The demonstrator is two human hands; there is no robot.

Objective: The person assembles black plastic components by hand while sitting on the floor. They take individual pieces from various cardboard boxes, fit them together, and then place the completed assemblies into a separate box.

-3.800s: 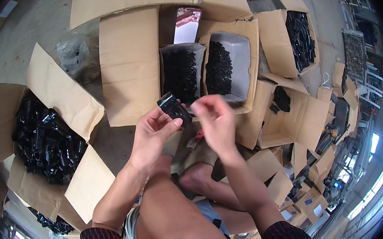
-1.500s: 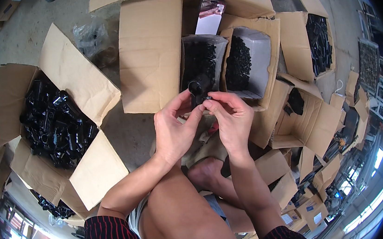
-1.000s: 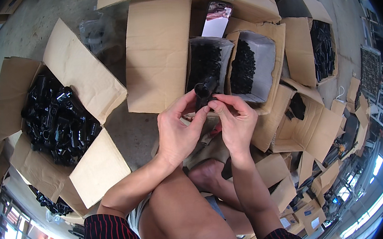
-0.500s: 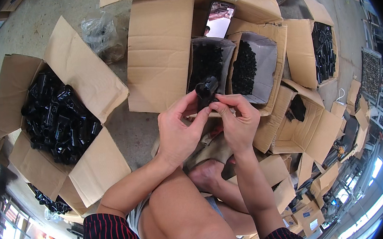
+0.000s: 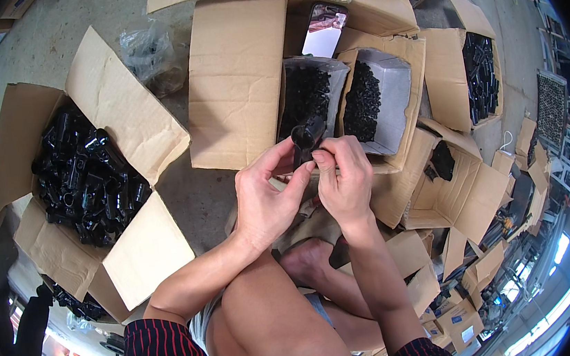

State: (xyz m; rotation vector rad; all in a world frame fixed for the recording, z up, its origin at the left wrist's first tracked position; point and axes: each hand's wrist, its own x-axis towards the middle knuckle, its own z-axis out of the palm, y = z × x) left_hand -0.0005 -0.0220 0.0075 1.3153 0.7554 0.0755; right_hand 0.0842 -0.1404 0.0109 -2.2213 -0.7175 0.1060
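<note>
Between my hands is a black tubular plastic part with a round open end. My left hand grips it between thumb and fingers from the left and below. On its right side, my right hand is closed in a pinch against the part; whatever small thing lies in that pinch is hidden by the fingers. Just beyond them are two grey bins, a left one and a right one, both with small black pieces inside.
At left stands an open carton full of glossy black parts. A phone leans behind the bins. A carton with black parts and another carton with a few dark pieces are at right. A plastic bag lies on the floor.
The black part has tilted so its open end faces me more. My right hand has turned and shifted slightly left, its fingers curling in closer. My left hand keeps its grip.
</note>
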